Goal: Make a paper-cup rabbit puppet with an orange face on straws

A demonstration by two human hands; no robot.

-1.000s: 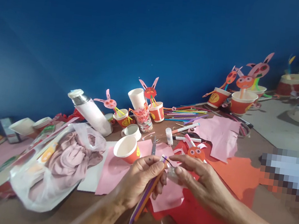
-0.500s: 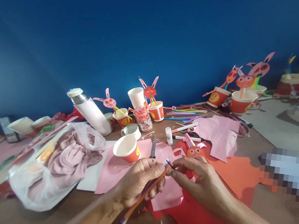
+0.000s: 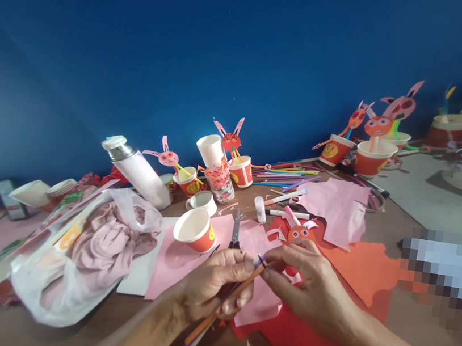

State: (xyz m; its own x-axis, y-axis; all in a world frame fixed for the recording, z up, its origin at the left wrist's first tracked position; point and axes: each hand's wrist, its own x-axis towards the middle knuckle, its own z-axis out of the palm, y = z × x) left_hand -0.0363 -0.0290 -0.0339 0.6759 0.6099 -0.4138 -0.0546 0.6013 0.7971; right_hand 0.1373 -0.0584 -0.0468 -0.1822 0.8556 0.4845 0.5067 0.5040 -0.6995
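Swung leftward below, the orange-and-purple bundle is clamped by the left hand, slanted up toward the right hand — whose fingertips' closure cannot be told.

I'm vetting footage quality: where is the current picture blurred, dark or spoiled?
All in the head view: far-right cups look soft; a pixelated patch hides detail at right; the top right corner goes black; the front cup casts a soft shadow on pink paper; the hands and orange stick read fairly clearly.
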